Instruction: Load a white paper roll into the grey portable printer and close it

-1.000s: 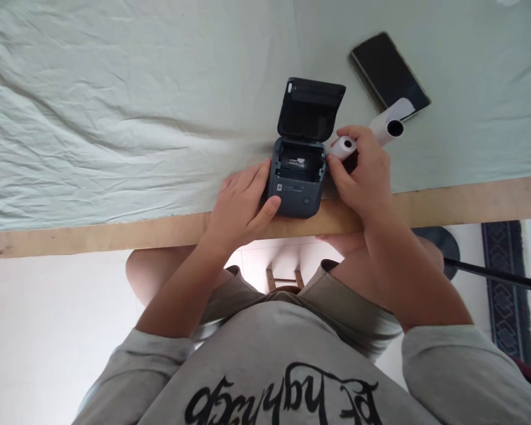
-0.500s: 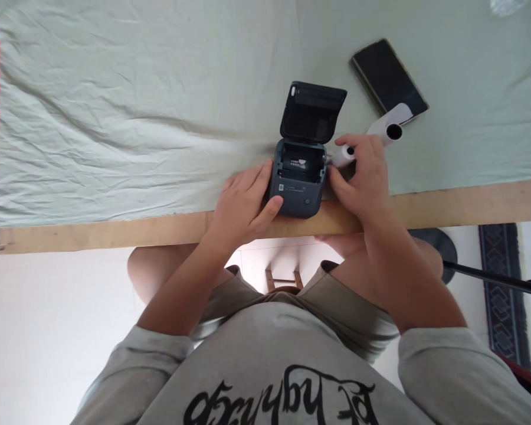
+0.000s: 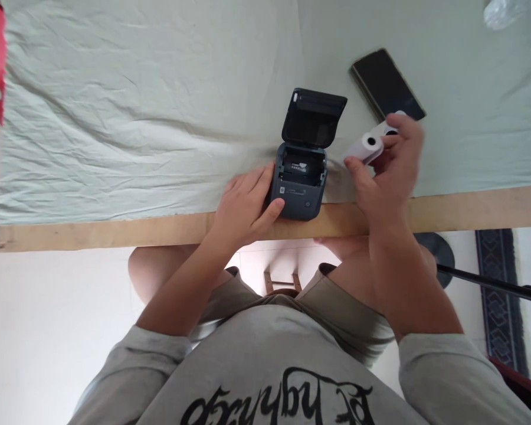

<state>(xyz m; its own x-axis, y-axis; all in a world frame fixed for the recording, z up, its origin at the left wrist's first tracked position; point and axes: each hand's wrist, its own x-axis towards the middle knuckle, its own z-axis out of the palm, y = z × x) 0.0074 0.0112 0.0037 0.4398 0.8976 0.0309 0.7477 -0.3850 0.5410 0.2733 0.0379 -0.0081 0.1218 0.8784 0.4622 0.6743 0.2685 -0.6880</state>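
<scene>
Pinches a white roll (image 3: 361, 150) in the right hand (image 3: 390, 174), spreads the left hand (image 3: 243, 203) against the lid-open printer (image 3: 297, 198) by the desk's near edge (image 3: 478, 212).

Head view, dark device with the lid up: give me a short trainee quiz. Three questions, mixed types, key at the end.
1. True or false: the lid of the dark device stands open.

2. Multiple choice: what is between the thumb and fingers of the right hand?
a) the phone
b) a white roll
c) the lid

3. Fill in the gap, sides as the person sees them: the left hand is against the ____ side of the dark device.

Key: 1 true; 2 b; 3 left
</scene>
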